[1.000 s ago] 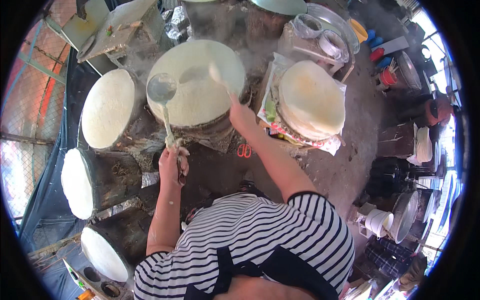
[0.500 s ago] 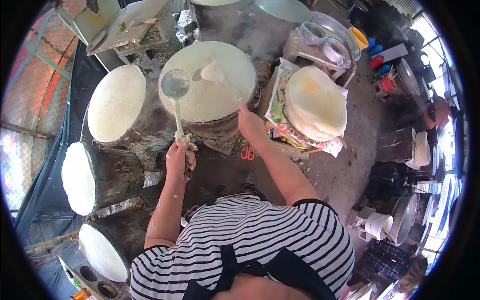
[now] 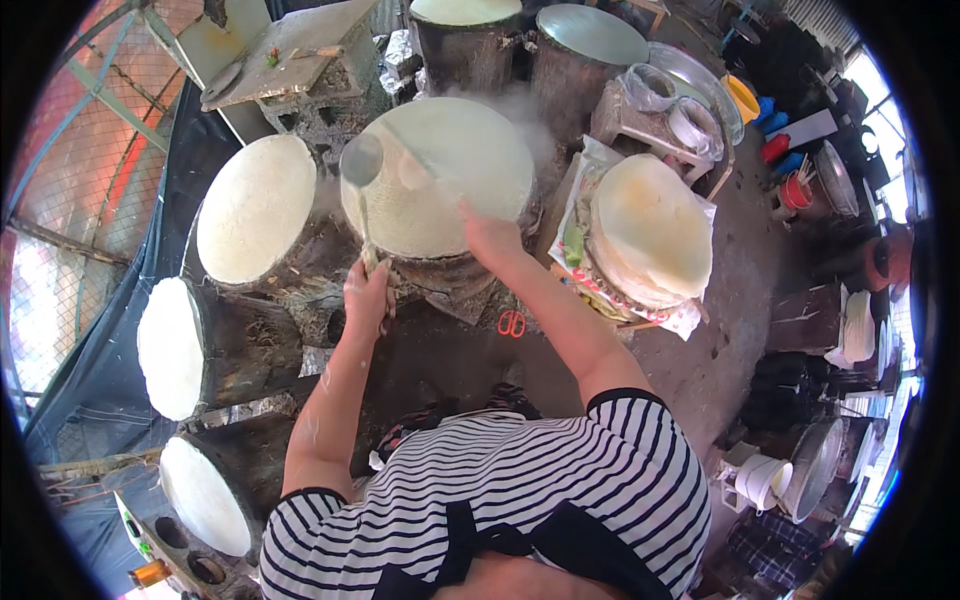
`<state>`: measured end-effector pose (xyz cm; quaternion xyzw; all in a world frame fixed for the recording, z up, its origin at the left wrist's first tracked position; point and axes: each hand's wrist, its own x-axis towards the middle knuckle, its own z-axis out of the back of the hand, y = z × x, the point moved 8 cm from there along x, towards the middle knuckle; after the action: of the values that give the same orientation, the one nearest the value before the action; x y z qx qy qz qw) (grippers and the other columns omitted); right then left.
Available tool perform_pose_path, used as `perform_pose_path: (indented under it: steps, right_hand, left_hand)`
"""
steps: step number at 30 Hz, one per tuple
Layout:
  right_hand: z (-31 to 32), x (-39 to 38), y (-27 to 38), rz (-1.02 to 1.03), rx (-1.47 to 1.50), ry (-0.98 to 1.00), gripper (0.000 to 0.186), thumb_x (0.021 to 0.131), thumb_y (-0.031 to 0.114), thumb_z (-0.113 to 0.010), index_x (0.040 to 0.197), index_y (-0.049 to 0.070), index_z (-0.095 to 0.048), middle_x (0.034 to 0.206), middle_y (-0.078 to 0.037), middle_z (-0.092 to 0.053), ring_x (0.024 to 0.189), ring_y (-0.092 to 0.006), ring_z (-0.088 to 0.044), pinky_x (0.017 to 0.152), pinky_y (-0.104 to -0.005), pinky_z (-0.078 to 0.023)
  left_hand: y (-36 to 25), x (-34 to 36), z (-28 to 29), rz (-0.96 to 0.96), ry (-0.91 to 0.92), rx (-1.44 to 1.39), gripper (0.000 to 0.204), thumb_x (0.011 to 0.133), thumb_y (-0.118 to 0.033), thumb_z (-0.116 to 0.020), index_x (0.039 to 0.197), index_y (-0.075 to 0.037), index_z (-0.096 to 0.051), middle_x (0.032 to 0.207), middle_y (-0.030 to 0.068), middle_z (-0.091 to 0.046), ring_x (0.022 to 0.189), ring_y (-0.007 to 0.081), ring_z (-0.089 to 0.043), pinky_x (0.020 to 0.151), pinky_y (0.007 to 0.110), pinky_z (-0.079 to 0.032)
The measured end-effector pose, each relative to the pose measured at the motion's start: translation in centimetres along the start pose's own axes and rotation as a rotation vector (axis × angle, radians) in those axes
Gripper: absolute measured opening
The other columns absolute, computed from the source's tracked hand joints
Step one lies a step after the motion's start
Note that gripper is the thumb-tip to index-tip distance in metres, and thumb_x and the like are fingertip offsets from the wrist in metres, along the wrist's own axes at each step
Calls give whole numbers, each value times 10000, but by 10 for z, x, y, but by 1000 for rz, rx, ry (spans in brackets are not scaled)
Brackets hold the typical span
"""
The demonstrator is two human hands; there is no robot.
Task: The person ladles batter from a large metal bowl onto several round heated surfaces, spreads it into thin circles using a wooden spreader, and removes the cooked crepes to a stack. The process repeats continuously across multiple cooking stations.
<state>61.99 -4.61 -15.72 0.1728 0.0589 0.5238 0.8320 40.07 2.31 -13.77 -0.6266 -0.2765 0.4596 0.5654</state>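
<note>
Over the large round griddle point(image 3: 470, 150), its top coated with pale batter, I hold a ladle point(image 3: 362, 162) by its long handle in my left hand point(image 3: 367, 298). Whitish stuff clings around the grip, perhaps a rag or batter; I cannot tell. My right hand point(image 3: 490, 238) reaches over the griddle's near right edge. Its fingers are closed on a spatula point(image 3: 411, 172) with a pale blade, smeared by motion, which lies above the batter beside the ladle bowl. Steam rises at the griddle's far right rim.
Right of the griddle stands a stack of large flatbreads point(image 3: 652, 225) on printed paper. Three white-topped drums, one pale point(image 3: 257, 208), one white point(image 3: 172, 348) and a lower one point(image 3: 205, 495), line my left. Red-orange scissors-like loops point(image 3: 511, 323) show near the floor. A block stove point(image 3: 300, 75) stands far left.
The view has shifted, so the whole scene sits lower and further right. The spatula has swept left, nearer to the ladle bowl. Both hands keep their holds.
</note>
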Motion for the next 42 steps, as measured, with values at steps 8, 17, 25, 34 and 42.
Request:
perform_pose_path:
  steps: [8,17,25,34,42]
  right_hand:
    - [-61,-114,12,-363,710,-313,462,903,193,-412,1348,91,-344,793,-254,-594,701,-363,-618,636,-446,-482]
    - [-84,-95,107,-305,1330,-62,394,925,173,-419,1314,116,-408,586,2,-463,441,-90,-440,394,-247,-381]
    - [-9,-59,-14,-242,412,-173,380,916,288,-405,1227,81,-476,844,-236,-621,767,-418,-602,698,-497,-477]
    - [-41,-110,10,-356,1554,592,346,919,274,-459,1221,104,-458,565,-81,-509,403,-174,-477,383,-327,-408]
    - [13,-130,-139,-479,1221,8,446,919,313,-463,1324,129,-421,595,-46,-494,413,-135,-448,402,-318,-397]
  left_hand:
    - [31,74,-4,-466,50,454,287,853,-120,-530,1116,-9,-502,642,44,-516,461,108,-481,385,252,-400]
    - [-14,-20,-31,514,325,-745,120,916,-133,-427,890,-17,-447,603,35,-467,424,125,-443,370,251,-397]
    - [-101,-71,-13,609,762,-1809,205,940,-147,-385,797,0,-404,656,46,-410,481,110,-409,380,222,-392]
    - [-151,-105,-14,273,703,-1730,227,948,-135,-369,925,87,-410,772,79,-406,456,101,-401,307,218,-379]
    - [-123,-131,-22,220,617,-1631,422,958,-140,-357,1256,148,-276,786,76,-409,471,92,-370,320,220,-341]
